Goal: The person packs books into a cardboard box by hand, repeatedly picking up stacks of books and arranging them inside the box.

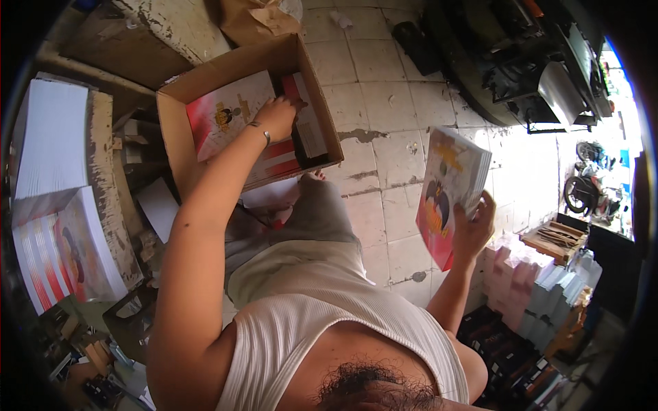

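Note:
My left hand [277, 118] reaches into an open cardboard box [179, 140] in front of me. Its fingers are bent but apart, over the inner edge of a stack of red and white booklets [219, 109]. Nothing shows gripped in them, though the fingertips are partly hidden. More red and white booklets [312, 127] lie deeper along the box's right side. Out to the right, my right hand [473, 229] is closed round a thick stack of booklets [442, 195], held upright and tilted, its illustrated cover facing left. The stack is well apart from the box.
On the left, a worn wooden bench [101, 157] bears tall white paper stacks [51, 137] and more booklets [65, 257]. Dark machinery [493, 68] stands at the far right. Wrapped paper bundles [510, 281] and a wooden crate [555, 241] sit at right. Brown paper [257, 20] lies behind the box.

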Demonstrator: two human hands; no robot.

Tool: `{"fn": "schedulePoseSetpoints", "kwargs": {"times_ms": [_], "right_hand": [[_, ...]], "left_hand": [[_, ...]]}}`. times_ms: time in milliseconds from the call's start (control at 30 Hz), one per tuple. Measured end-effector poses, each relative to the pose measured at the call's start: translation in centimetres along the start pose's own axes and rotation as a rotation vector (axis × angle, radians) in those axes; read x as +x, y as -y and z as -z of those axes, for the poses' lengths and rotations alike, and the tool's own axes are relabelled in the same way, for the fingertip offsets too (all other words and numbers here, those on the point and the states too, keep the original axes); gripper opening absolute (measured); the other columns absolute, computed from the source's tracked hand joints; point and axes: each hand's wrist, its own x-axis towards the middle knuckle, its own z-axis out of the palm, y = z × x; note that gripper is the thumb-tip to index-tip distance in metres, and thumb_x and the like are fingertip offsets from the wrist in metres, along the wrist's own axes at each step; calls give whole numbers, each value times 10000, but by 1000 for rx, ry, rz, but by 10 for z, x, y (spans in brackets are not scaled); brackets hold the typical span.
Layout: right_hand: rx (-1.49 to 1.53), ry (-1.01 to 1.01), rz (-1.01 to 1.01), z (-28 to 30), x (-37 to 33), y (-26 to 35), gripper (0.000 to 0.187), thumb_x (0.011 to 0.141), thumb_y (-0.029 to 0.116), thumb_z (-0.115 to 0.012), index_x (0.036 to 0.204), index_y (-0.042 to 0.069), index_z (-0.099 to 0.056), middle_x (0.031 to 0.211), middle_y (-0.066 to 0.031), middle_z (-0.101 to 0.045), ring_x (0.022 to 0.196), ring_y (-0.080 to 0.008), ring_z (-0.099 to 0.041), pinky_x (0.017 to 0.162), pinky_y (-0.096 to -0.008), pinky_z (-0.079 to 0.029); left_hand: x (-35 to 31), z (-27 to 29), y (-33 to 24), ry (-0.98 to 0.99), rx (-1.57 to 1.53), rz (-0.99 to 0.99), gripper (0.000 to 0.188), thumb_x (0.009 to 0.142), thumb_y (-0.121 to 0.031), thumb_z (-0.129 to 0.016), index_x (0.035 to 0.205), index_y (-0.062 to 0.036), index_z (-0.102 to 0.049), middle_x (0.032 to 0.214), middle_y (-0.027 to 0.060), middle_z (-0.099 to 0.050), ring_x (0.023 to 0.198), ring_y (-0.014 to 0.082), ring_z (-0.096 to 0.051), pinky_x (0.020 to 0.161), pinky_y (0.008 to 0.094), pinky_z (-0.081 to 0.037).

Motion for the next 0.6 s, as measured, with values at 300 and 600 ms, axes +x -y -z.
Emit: {"fn": "schedulePoseSetpoints", "kwargs": {"times_ms": [300,600], "right_hand": [[189,25,-203,-27,-13,-16,575,779,-9,-722,1316,-6,-518,1062,-147,-719,916,-181,-701,775,-283,-538],[357,42,-74,-51,20,5,574,802,-74,-698,1325,-15,-467,1105,-159,-693,930,-193,-695,792,-278,-545]], "left_hand": [[37,-58,-2,154,48,-35,941,904,-416,-671,1613,-47,-174,1684,150,-177,1558,317,-136,1251,497,-152],[34,-74,10,134,171,-106,992,929,-638,-529,1629,-68,-117,1693,130,-163,1572,303,-89,1262,511,-73]]}}
